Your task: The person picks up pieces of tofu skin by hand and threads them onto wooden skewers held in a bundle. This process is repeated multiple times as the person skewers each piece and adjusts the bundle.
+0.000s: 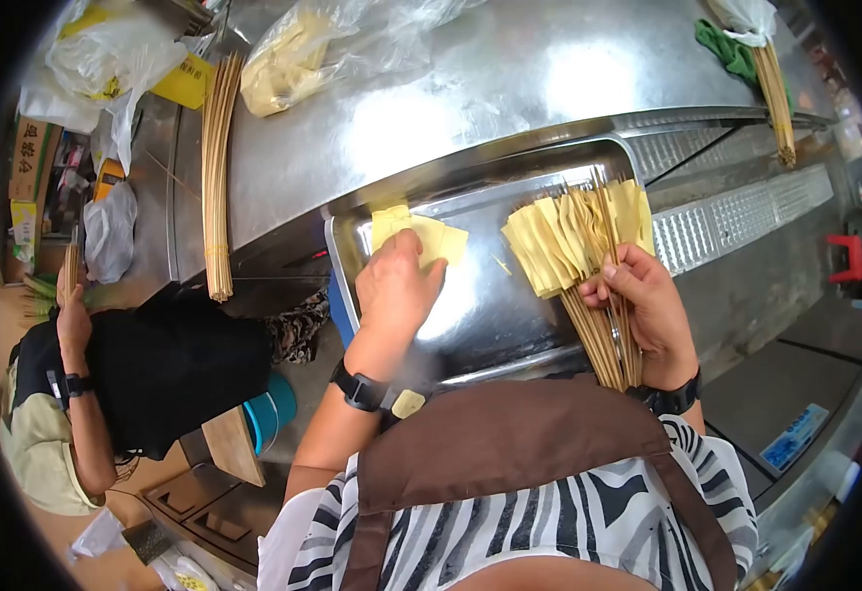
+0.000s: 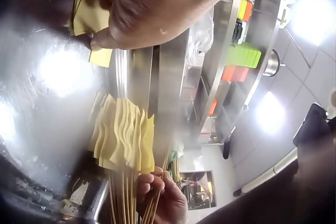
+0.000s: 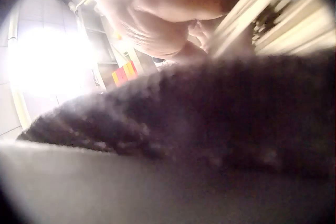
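At the left end of a steel tray, my left hand pinches thin yellow sheets, which look like tofu skin; in the left wrist view its thumb lies against the sheets. My right hand grips bare bamboo skewers at the tray's right side. Beside that hand, several skewers threaded with folded yellow sheets lie fanned out, their bare ends toward me. The right wrist view is mostly blocked by dark cloth, with blurred skewers past the hand.
A steel counter runs behind the tray. On it lie a long skewer bundle and a clear bag of yellow sheets. Another skewer bundle is at far right. At left, a person in a black apron holds skewers, near a blue bucket.
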Tool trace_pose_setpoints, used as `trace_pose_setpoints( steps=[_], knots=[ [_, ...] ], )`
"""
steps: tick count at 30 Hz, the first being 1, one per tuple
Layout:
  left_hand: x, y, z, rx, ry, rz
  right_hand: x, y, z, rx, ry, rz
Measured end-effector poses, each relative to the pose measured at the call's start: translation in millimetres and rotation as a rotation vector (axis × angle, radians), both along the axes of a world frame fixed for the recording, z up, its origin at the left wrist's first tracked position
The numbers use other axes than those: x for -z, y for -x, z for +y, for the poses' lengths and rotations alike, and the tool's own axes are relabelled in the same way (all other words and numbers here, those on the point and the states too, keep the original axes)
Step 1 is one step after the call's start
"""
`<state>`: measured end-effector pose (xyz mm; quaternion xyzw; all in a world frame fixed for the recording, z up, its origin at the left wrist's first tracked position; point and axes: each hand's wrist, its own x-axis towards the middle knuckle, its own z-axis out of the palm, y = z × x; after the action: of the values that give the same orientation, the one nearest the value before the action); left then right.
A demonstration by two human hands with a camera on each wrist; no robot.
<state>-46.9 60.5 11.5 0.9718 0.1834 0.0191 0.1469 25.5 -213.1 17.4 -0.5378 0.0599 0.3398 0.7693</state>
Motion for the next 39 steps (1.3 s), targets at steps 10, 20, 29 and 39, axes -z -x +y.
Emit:
trace_pose_setpoints(
  steps=[10,20,29,39],
  knots=[
    [-0.9,9.2,15.3,0.021,0.156,-0.001,-0.7,0.3,-3.0,-0.043,-0.051,0.005],
    [-10.6,-27.8,-9.9,-0.205,1.577,-0.205,-4.4,3.6,-0.9,-0.036,-0.064,-0.023],
    [2.2,-68.4,-53.7,-0.151,1.799,-0.312,-4.9,3.1,-3.3,-0.084,-0.104,-0.003],
    [-7.4,-68.8,-52.1,-0.051,1.635,-0.39,-7.5,1.0,0.2,-0.117,-0.038,0.017]
  ],
)
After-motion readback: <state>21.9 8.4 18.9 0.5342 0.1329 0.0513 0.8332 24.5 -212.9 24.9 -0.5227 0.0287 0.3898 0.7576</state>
